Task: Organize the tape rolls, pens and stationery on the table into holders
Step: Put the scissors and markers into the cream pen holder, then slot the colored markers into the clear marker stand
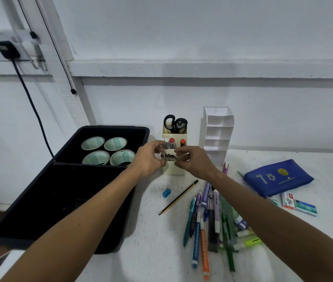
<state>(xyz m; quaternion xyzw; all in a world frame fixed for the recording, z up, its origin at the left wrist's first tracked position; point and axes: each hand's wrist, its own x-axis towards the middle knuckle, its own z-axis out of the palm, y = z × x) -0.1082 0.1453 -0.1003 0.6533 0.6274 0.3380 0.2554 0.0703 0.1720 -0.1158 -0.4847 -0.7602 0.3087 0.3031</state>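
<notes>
A cream tiered pen holder [173, 169] stands at the table's middle, with black scissors [175, 123] in its back slot and red-capped markers [171, 141] in the slot below. My left hand [150, 158] and my right hand [194, 162] meet at its lower slot, fingers pinched around a bundle of dark-tipped pens [168, 156]. Several tape rolls [108, 150] sit in the far compartment of a black tray [39, 200] on the left. Loose pens and highlighters [208, 216] lie at the front right, beside a pencil [179, 197].
A white empty tiered holder [217, 129] stands against the wall right of the cream one. A blue eraser [166, 192], a blue pouch [277, 178] and staple boxes [298, 204] lie on the white table. A black cable [33, 110] hangs from a wall socket at left.
</notes>
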